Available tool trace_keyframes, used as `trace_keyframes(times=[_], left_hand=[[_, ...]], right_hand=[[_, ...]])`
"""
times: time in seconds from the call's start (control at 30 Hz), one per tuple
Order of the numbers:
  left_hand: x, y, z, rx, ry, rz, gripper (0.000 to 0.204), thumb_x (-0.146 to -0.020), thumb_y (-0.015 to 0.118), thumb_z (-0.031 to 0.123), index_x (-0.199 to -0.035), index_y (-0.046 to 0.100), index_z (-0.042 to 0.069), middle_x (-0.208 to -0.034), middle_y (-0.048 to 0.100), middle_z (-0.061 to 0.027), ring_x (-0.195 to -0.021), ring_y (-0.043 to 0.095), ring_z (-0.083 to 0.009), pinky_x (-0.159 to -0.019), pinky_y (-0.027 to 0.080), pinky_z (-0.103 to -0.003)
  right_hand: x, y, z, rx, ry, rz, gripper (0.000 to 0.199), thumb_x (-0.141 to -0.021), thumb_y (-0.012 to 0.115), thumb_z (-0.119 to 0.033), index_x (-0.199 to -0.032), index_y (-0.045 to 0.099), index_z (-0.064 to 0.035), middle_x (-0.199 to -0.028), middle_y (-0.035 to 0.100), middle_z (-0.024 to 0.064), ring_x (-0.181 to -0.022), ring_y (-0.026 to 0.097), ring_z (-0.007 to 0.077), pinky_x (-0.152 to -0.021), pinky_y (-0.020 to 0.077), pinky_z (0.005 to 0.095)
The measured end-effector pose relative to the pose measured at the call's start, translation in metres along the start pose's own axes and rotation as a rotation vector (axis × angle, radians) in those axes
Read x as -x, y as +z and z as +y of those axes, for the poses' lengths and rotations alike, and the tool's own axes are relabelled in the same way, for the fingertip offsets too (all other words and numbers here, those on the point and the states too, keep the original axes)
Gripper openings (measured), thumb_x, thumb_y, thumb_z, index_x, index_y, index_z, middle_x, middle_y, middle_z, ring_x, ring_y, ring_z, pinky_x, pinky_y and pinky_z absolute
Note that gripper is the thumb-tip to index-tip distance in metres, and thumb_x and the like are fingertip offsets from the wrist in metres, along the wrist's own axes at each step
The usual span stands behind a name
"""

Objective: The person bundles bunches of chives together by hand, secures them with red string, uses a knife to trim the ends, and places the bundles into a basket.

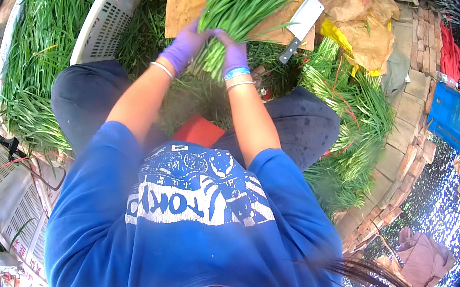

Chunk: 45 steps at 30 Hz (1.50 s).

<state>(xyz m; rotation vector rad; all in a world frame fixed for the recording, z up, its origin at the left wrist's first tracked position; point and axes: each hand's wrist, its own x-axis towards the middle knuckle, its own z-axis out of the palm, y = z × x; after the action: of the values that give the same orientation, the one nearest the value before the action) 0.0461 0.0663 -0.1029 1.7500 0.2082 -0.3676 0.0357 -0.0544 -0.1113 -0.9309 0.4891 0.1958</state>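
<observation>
Purple gloves cover both hands. My left hand (184,47) and my right hand (234,52) close round a thick bunch of garlic chives (241,4), side by side near its pale cut ends. The leaves fan away from me over a wooden board (185,2). On the board's right edge lies a cleaver (306,17) with a black handle, its handle pointing toward me. My fingertips are partly hidden by the stalks.
Loose chives (49,28) heap at the left beside a white plastic crate (106,26). Tied chive bunches (344,95) lie at the right, near brown paper and yellow plastic (362,29). A brick edging (404,110) and a blue bag (454,119) stand farther right.
</observation>
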Motion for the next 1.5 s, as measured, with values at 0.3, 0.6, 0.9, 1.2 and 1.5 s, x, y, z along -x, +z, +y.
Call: trace_keyframes(times=[0.3,0.6,0.9,1.2,1.5], left_hand=[[-0.003,-0.029,-0.022,-0.205,0.204,0.151,0.068,-0.08,0.061,0.027,-0.132,0.025,0.001,-0.124,0.044,-0.018,-0.116,0.041,-0.0252,-0.099,0.028,-0.033],[0.034,-0.007,0.038,-0.995,0.462,0.288,0.069,-0.066,0.063,0.054,-0.123,0.045,0.019,-0.128,0.039,-0.0085,-0.118,0.034,-0.0325,-0.1,0.023,-0.043],[0.015,-0.012,0.032,-0.878,0.096,-0.085,0.046,-0.063,0.062,0.058,-0.085,0.069,0.018,-0.132,0.038,0.0003,-0.125,0.023,-0.0376,-0.103,0.018,-0.045],[0.063,0.011,0.037,-0.896,0.59,0.328,0.011,-0.068,0.066,0.032,-0.072,0.068,0.022,-0.119,0.05,0.0042,-0.12,0.034,-0.0281,-0.101,0.018,-0.048],[0.155,-0.02,0.046,-0.629,0.64,-0.72,0.02,-0.07,0.065,0.029,-0.087,0.066,0.017,-0.112,0.054,-0.004,-0.105,0.049,-0.0265,-0.089,0.038,-0.039]], right_hand=[[-0.011,-0.039,0.003,0.117,0.085,-0.038,0.044,-0.069,0.067,-0.016,-0.107,0.054,0.0012,-0.104,0.056,0.0107,-0.091,0.054,0.0218,-0.083,0.0431,0.0331],[-0.003,-0.032,-0.004,0.041,0.078,0.005,0.041,-0.066,0.07,-0.009,-0.102,0.055,0.0045,-0.1,0.058,0.01,-0.09,0.056,0.0192,-0.085,0.0409,0.0303],[-0.014,-0.038,0.004,0.069,0.042,-0.058,0.056,-0.065,0.071,-0.012,-0.113,0.047,0.003,-0.107,0.055,0.0107,-0.097,0.052,0.0204,-0.089,0.0376,0.0306],[0.006,-0.001,-0.021,0.236,-0.043,-0.102,0.061,-0.061,0.073,-0.003,-0.114,0.043,0.002,-0.102,0.057,0.0113,-0.089,0.056,0.0201,-0.079,0.0439,0.0293],[-0.022,-0.012,0.009,0.48,-0.21,-0.046,0.076,-0.056,0.077,-0.013,-0.12,0.04,0.0038,-0.114,0.052,0.0162,-0.103,0.051,0.0265,-0.09,0.0367,0.0307]])
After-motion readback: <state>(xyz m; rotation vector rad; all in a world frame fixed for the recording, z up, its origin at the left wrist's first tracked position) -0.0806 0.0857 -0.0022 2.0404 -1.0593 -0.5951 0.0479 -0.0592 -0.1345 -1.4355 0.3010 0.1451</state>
